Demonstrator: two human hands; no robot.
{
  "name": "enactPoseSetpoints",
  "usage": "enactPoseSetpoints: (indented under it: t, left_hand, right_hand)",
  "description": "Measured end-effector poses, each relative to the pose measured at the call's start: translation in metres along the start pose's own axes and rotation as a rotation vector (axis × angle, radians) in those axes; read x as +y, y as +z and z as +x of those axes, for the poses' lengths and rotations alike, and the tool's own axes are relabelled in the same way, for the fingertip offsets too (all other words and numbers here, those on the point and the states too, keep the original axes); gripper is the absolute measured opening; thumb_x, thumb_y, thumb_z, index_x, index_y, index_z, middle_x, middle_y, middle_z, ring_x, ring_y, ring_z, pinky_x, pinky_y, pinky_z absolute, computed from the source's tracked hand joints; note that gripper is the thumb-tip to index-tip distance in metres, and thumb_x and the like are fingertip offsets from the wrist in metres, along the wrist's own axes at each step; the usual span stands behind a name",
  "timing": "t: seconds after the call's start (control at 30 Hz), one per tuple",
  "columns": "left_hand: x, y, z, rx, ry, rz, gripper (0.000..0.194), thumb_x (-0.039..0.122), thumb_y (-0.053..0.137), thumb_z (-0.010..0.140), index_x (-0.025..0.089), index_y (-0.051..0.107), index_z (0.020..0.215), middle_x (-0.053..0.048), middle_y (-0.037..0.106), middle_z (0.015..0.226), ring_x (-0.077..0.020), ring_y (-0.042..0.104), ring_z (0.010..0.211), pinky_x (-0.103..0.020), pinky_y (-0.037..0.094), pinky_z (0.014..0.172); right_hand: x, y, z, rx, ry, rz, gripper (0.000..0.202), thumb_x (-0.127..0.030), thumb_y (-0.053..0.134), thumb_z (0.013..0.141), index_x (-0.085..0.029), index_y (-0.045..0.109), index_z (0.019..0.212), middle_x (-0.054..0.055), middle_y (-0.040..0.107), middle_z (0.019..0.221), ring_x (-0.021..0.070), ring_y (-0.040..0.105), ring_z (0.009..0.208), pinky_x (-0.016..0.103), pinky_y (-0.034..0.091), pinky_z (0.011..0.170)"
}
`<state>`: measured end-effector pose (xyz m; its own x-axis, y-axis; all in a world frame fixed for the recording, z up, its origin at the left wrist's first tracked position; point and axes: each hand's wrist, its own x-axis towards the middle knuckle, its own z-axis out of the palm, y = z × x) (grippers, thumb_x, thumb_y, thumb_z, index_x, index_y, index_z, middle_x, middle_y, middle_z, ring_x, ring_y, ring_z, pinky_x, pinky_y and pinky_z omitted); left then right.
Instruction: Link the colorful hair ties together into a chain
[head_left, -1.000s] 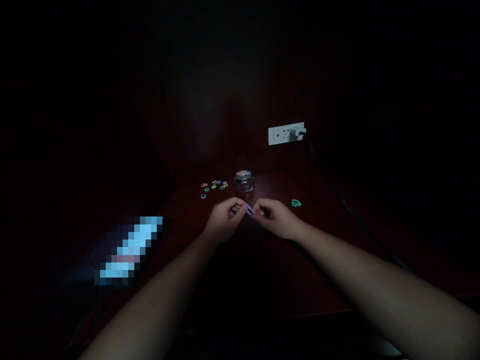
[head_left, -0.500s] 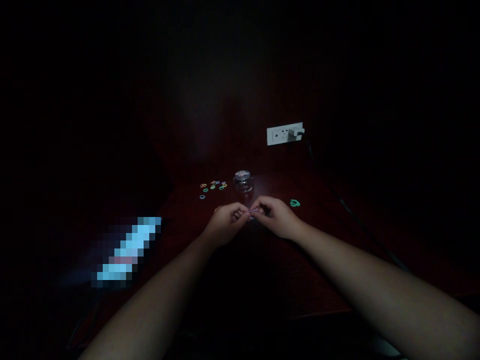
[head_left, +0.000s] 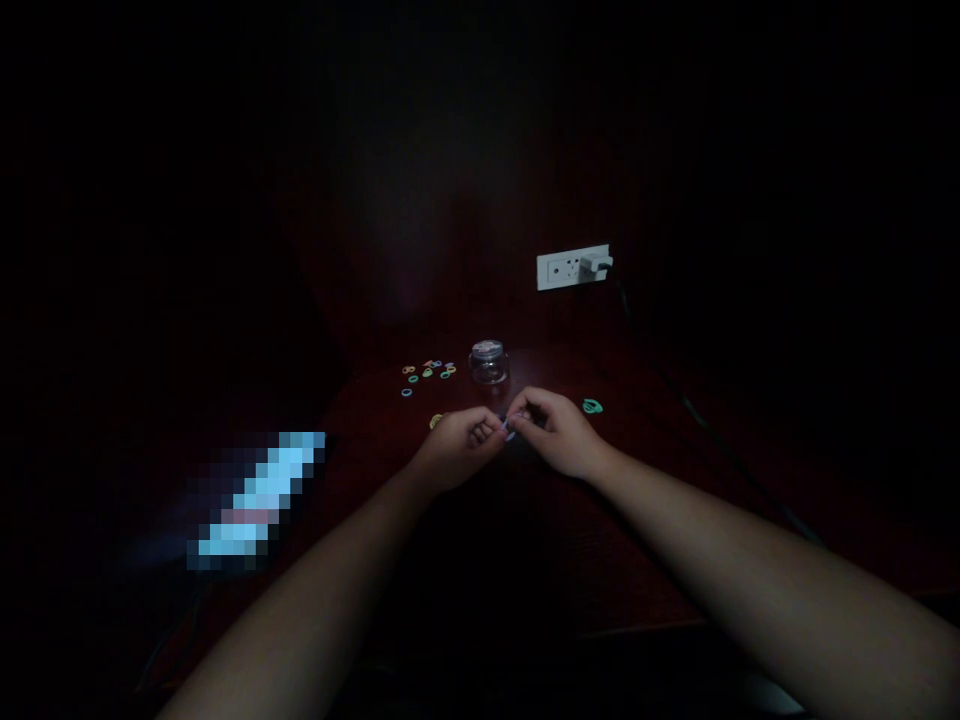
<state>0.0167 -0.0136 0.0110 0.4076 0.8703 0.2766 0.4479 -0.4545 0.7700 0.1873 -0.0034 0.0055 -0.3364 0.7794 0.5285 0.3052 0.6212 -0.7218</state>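
My left hand (head_left: 461,446) and my right hand (head_left: 553,430) meet fingertip to fingertip over the dark red table. Between them they pinch a small pale purple band (head_left: 505,425), its shape partly hidden by the fingers. Just beyond the hands stands a clear lidded jar (head_left: 489,363). Several small coloured bands (head_left: 427,372) lie scattered left of the jar. A yellow band (head_left: 436,422) shows beside my left hand, partly covered by it. Green bands (head_left: 592,406) lie together to the right of my right hand.
A bright pixelated screen (head_left: 259,500) is at the left. On the back wall is a white socket panel (head_left: 556,270) with a plug in it, and a dark cable (head_left: 697,415) runs down to the right. The table's front edge (head_left: 645,629) crosses below the forearms.
The pinched band has turned to a steeper angle, and my right fingertips have risen slightly over the left ones. More of the yellow band shows beside my left hand.
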Motion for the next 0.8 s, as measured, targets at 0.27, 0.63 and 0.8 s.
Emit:
enactPoseSetpoints:
  t: [0.27, 0.63, 0.8]
  left_hand:
    - [0.0024, 0.0000, -0.0017, -0.015, -0.020, -0.032, 0.014, 0.027, 0.055, 0.074, 0.013, 0.055, 0.076, 0.003, 0.051, 0.060, -0.0054, 0.042, 0.050, -0.016, 0.035, 0.046]
    - [-0.0032, -0.0010, 0.0005, 0.117, 0.035, 0.003, 0.013, 0.027, 0.055, 0.076, 0.014, 0.055, 0.080, 0.001, 0.053, 0.068, -0.0070, 0.046, 0.057, -0.017, 0.039, 0.052]
    - [-0.0010, -0.0026, 0.0001, 0.147, 0.074, -0.002, 0.013, 0.027, 0.054, 0.078, 0.014, 0.055, 0.081, 0.000, 0.055, 0.070, -0.0089, 0.050, 0.063, -0.019, 0.041, 0.056]
  right_hand:
    - [-0.0001, -0.0025, 0.0009, 0.042, -0.001, -0.028, 0.005, -0.017, 0.050, 0.076, -0.016, 0.053, 0.073, 0.000, 0.052, 0.066, 0.0114, 0.046, 0.062, 0.023, 0.035, 0.055]
    - [0.0042, 0.0014, 0.0012, -0.043, 0.018, 0.054, 0.007, -0.022, 0.054, 0.074, -0.016, 0.052, 0.073, -0.002, 0.048, 0.061, 0.0094, 0.043, 0.057, 0.022, 0.036, 0.053]
    - [0.0089, 0.0035, -0.0001, -0.110, 0.036, 0.077, 0.009, -0.023, 0.056, 0.074, -0.016, 0.051, 0.073, -0.003, 0.047, 0.060, 0.0082, 0.042, 0.054, 0.020, 0.035, 0.051]
